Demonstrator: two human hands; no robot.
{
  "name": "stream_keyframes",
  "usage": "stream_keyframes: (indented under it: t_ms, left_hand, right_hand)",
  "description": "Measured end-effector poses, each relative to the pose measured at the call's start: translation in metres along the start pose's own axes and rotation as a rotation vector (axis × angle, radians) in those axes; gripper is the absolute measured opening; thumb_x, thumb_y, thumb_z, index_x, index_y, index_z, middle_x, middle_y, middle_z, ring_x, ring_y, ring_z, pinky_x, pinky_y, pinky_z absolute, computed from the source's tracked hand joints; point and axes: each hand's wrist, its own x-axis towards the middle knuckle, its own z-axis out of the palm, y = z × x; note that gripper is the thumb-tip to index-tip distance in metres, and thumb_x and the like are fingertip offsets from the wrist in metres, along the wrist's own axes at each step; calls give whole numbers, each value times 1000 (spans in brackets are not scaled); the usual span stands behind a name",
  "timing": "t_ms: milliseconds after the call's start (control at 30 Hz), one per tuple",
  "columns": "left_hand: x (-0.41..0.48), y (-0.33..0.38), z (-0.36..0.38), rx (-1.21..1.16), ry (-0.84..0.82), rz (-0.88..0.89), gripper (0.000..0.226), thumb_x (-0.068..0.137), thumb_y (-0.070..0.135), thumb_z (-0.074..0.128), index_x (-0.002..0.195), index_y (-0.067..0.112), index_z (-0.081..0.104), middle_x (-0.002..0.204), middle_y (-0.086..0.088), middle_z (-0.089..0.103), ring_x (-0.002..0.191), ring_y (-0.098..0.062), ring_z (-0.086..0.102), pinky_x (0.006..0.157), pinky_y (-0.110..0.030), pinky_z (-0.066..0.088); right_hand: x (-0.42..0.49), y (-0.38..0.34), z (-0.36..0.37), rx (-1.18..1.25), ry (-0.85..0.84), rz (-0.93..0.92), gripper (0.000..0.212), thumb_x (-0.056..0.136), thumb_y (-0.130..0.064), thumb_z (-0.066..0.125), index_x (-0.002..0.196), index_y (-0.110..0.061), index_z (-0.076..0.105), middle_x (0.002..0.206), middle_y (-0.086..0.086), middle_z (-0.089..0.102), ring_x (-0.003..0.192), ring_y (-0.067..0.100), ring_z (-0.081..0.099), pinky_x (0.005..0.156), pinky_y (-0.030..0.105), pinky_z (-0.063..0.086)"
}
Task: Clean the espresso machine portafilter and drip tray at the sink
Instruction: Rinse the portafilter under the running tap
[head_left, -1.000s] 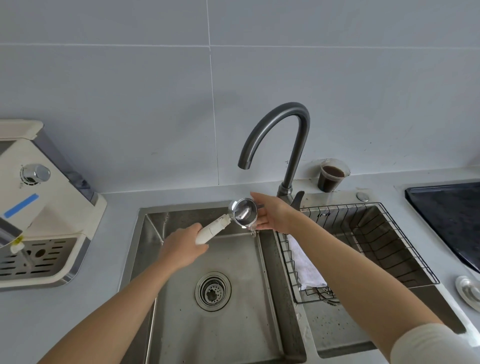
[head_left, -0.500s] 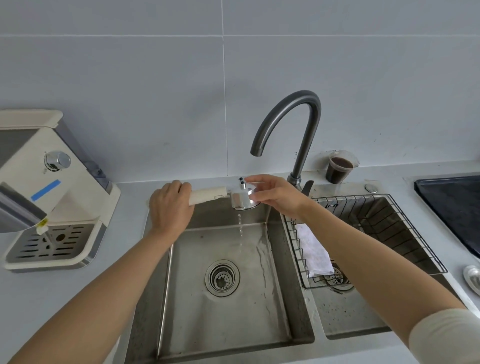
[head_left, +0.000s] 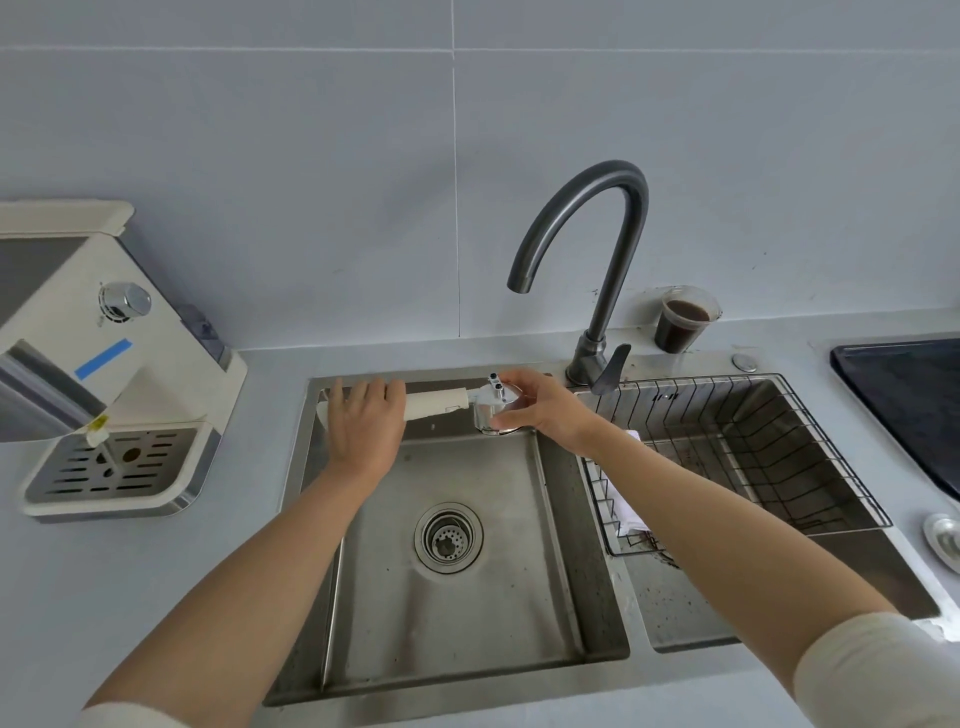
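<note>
Holding the portafilter (head_left: 452, 405) over the sink (head_left: 467, 623) at twelve o'clock, your left hand (head_left: 363, 431) grips its handle and your right hand (head_left: 543, 415) clasps its head. Grey counter (head_left: 130, 597), tiled wall (head_left: 311, 156); drip tray (head_left: 109, 467) at nine o'clock.

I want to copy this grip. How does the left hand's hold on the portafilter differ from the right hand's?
The left hand wraps the cream handle of the portafilter, knuckles up; the right hand cups its metal head from the side. The left hand comes from the left, the right hand from the right. Both hold it over the sink's back edge.
</note>
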Motion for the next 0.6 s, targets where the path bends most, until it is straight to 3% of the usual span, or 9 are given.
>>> stream_keyframes:
  t_ms: [100, 267, 367, 433, 500, 600]
  left_hand:
    - [-1, 0, 1, 12, -8, 10, 33, 40, 0, 82, 59, 7, 56, 49, -6, 55, 45, -23, 52, 55, -30, 50]
    - [-8, 4, 7, -23, 14, 87, 40, 40, 15, 90, 60, 6, 56, 50, -6, 53, 40, -20, 50, 40, -21, 38]
    - [-13, 7, 13, -86, -63, 126, 48, 46, 32, 91, 64, 5, 56, 50, -6, 54, 36, -21, 51, 33, -19, 34]
    - [-15, 11, 14, -179, -173, 126, 47, 65, 43, 80, 81, 4, 57, 65, -7, 62, 49, -25, 61, 39, -25, 40]
    - [-17, 17, 14, -267, -359, 39, 47, 84, 50, 57, 105, 9, 52, 94, -3, 65, 79, -25, 65, 56, -29, 39]
    - [-23, 27, 17, -458, -554, -28, 43, 87, 50, 54, 110, 13, 52, 97, -3, 64, 89, -25, 61, 63, -30, 36]
  right_hand:
    - [0, 2, 1, 23, 16, -1, 51, 74, 10, 68, 113, -17, 48, 87, -2, 60, 70, 6, 59, 66, 13, 47]
    - [1, 11, -2, -13, 30, 10, 55, 69, 12, 69, 114, -12, 50, 103, 7, 58, 92, 22, 57, 90, 35, 48]
    - [0, 18, -6, -65, 25, 41, 57, 75, 6, 68, 127, -5, 48, 101, 6, 58, 87, 16, 57, 93, 32, 45]
    - [-2, 24, -8, -85, 25, 78, 53, 82, -4, 65, 131, -6, 47, 94, 2, 57, 90, 17, 55, 97, 34, 43]
    - [-4, 31, -10, -77, 20, 137, 42, 88, -16, 60, 129, -12, 50, 99, 2, 56, 98, 20, 53, 99, 37, 42]
    - [-5, 44, -20, 46, 8, 205, 25, 92, -31, 53, 116, -23, 55, 104, -1, 61, 108, 28, 58, 103, 38, 41]
